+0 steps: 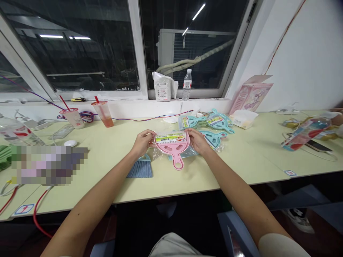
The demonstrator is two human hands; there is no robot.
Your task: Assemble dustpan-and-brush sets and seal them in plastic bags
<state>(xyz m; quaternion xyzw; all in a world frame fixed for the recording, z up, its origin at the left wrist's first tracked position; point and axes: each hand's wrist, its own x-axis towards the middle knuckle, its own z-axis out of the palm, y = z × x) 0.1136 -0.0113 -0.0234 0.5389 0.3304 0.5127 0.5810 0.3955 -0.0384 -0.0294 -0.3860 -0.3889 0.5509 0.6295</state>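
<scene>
A pink dustpan [175,153] with a yellow-and-white printed label hangs between my hands, its handle toward me and clear plastic wrap around it. My left hand [143,142] pinches its left upper corner. On the opposite corner, my right hand [197,141] is closed with fingers and thumb. Below my left hand lies a small brush [140,168] with grey-blue bristles and a teal top. Behind my right hand, a wrapped teal dustpan [214,138] rests on the table, and part of another teal piece shows under the pink one.
Several wrapped teal dustpans [220,122] lie farther back beside a tissue pack [243,119]. Two drink cups [104,114] with red straws stand back left. A water bottle [187,85] is on the sill. At right, a larger bottle [305,134] lies near a phone [318,145].
</scene>
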